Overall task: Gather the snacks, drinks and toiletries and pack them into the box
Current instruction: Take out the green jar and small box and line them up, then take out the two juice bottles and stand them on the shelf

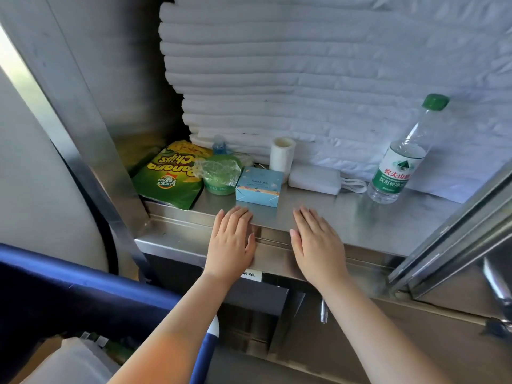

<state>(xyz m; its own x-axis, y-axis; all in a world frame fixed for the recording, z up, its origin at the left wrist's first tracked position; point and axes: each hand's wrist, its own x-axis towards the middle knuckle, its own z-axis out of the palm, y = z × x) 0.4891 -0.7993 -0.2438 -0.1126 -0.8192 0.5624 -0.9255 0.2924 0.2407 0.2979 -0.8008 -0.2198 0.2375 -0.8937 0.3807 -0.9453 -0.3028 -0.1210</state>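
Observation:
On a steel shelf [360, 220] lie a green and yellow banana chips bag [171, 173], a green cup wrapped in plastic film [220, 173], a light blue carton [259, 187], a small white roll [282, 155], a white power bank with cable [314, 178] and a water bottle with a green cap [401, 159]. A small blue bottle [220, 145] peeks out behind the cup. My left hand [231, 239] and my right hand [315, 242] rest flat on the shelf's front edge, fingers spread, holding nothing. The left fingertips lie just in front of the blue carton.
A tall stack of folded white linen [277, 65] fills the back of the shelf. Steel frame posts [91, 134] stand at left and a steel door edge [454, 231] at right. A blue cart rim [83, 278] and a cardboard corner [41, 353] lie at lower left.

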